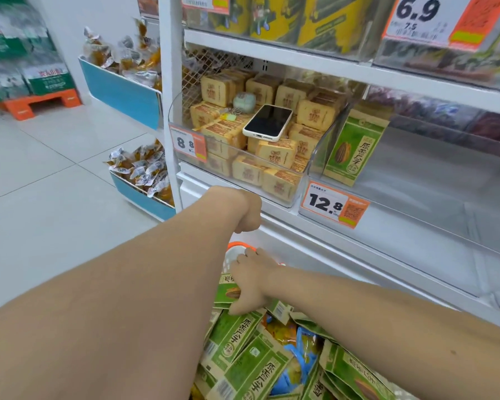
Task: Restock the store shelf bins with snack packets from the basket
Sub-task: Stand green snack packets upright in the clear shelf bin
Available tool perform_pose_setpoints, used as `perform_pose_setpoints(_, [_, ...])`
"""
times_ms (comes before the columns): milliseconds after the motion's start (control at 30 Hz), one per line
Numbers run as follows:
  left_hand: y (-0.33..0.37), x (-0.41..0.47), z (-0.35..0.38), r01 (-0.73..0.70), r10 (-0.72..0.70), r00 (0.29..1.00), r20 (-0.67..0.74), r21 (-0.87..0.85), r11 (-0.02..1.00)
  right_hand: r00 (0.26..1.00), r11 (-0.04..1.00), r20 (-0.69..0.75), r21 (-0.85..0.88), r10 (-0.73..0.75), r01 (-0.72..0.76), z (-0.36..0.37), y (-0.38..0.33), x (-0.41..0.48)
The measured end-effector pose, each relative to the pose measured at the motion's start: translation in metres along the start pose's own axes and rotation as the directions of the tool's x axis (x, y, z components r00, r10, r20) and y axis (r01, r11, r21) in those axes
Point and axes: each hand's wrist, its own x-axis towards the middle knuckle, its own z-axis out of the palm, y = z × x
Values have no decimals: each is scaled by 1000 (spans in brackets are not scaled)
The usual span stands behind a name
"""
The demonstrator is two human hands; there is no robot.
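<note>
A basket, of which I see the white and orange rim [233, 251], stands low in front of the shelf. It holds several green sunflower-seed packets [243, 356]. My right hand [253, 281] reaches into it, fingers and thumb curled round the top of one green packet [225, 293]. My left hand [248, 210] hangs just above the basket rim, by the shelf edge. Its fingers curl downward out of sight. On the shelf, a clear bin [416, 226] tagged 12.8 holds a single upright green packet [355, 145].
The neighbouring clear bin [185, 122], tagged 8.8, is full of yellow packets, with a phone [267, 121] and a keyring [243, 103] lying on top. Blue and yellow packets [300, 350] are mixed into the basket. Blue side bins [122, 90] of small snacks hang to the left over tiled floor.
</note>
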Motion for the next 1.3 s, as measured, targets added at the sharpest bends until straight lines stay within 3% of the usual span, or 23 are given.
perform_pose_setpoints(167, [8,-13,-2,-1,0,1000,-13,-79,997,990,938,2,319,142,-135,-42,7,-45])
perform_pose_setpoints(367, [28,-44,-12,-41,13,988,-155,-185,982,925,799,-95,541,367,-261,-84,33,-106])
perform_pose_setpoints(500, [50,-62,-22,-85,-61,947,-316,-429,899,837,703,-169,641,520,-308,-104,49,-141])
perform_pose_setpoints(567, [54,-64,-25,-119,-156,929,-335,-671,732,766,644,-231,708,600,-290,-113,54,-155])
perform_pose_setpoints(633, [57,-63,-29,-209,-204,897,-392,-784,584,687,606,-296,751,664,-262,-119,59,-168])
perform_pose_setpoints(800, [76,-69,-42,-530,-154,734,-662,-699,479,666,498,-430,861,610,99,-114,70,-197])
perform_pose_setpoints(900, [87,-72,-48,-631,-77,624,-778,-559,537,542,516,-536,832,647,207,-112,84,-202])
perform_pose_setpoints(1000, [100,-74,-52,-642,-86,537,-840,-472,604,398,599,-605,785,690,156,-111,94,-197])
perform_pose_setpoints(1133, [109,-64,-52,-621,-170,479,-861,-469,628,369,648,-618,760,694,55,-112,118,-191])
perform_pose_setpoints(1200, [111,-56,-50,-571,-202,462,-864,-464,677,306,579,-560,815,770,33,-116,136,-187])
perform_pose_setpoints(1300, [111,-46,-46,-464,-182,489,-853,-431,774,184,335,-341,940,922,65,-119,162,-180])
